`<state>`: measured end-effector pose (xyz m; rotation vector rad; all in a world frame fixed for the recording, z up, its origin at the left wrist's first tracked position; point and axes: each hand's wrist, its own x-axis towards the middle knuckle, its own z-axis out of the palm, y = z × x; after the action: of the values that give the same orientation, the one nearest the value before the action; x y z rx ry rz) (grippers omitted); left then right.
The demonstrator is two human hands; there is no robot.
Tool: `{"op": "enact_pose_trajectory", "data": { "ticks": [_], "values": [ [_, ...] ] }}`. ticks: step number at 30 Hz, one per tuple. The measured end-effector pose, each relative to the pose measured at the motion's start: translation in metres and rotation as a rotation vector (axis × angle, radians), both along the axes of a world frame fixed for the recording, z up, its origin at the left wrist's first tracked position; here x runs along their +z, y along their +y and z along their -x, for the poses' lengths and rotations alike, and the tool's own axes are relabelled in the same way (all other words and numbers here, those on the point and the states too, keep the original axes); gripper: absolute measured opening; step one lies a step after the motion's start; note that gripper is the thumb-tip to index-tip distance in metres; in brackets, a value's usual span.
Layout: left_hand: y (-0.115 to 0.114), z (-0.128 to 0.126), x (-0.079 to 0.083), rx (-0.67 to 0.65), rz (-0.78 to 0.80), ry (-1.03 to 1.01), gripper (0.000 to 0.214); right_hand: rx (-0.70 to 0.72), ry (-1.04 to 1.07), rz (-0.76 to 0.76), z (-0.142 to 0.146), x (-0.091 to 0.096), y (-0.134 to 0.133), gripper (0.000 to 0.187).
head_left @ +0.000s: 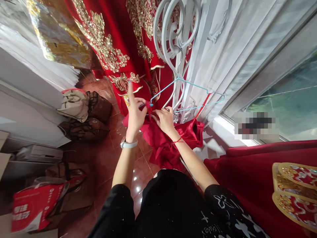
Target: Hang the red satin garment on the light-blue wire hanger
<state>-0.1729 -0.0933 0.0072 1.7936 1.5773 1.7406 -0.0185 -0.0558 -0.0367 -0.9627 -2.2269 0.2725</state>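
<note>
A red satin garment (170, 142) hangs bunched below my hands, with a strap of it gathered near the end of a light blue wire hanger (188, 96). My left hand (135, 114) pinches the red cloth beside the hanger's tip, its index finger pointing up. My right hand (164, 120) grips the cloth close by, next to the hanger's lower wire. A red thread circles my right wrist, and a white-strapped watch sits on my left wrist. The hanger's hook is looped over a white scrolled metal rack (170, 36).
A red gown with gold embroidery (104, 43) hangs just beyond my hands. White curtains (223, 59) and a window lie to the right, above a red fabric (252, 178) with gold trim. Bags (84, 115) stand on the tiled floor (138, 175) to the left.
</note>
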Motion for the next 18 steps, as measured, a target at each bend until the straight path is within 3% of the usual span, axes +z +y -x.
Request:
{"op": "enact_pose_trajectory", "data": {
  "ticks": [4, 8, 10, 12, 14, 16, 18],
  "values": [
    [0.000, -0.008, 0.001, -0.027, 0.141, 0.296, 0.081, -0.007, 0.041, 0.015, -0.002, -0.002, 0.003, 0.017],
    [-0.005, 0.000, -0.001, -0.029, 0.185, 0.413, 0.061, 0.094, 0.349, -0.036, -0.036, -0.007, 0.001, 0.022],
    [-0.006, 0.005, -0.001, -0.012, 0.176, 0.438, 0.057, -0.059, 0.513, -0.051, -0.073, -0.018, 0.002, 0.022],
    [-0.006, 0.010, -0.002, 0.014, 0.159, 0.441, 0.056, -0.406, 0.569, -0.015, -0.121, -0.035, 0.004, 0.018],
    [-0.005, 0.013, -0.006, 0.037, 0.142, 0.429, 0.052, -0.672, 0.477, 0.176, -0.169, -0.058, 0.006, 0.031],
    [-0.002, 0.015, -0.011, 0.056, 0.129, 0.395, 0.046, -0.700, 0.338, 0.563, -0.207, -0.082, 0.006, 0.048],
    [0.003, 0.014, -0.017, 0.087, 0.108, 0.331, 0.042, -0.682, 0.254, 0.847, -0.226, -0.105, 0.003, 0.038]
  ]
}}
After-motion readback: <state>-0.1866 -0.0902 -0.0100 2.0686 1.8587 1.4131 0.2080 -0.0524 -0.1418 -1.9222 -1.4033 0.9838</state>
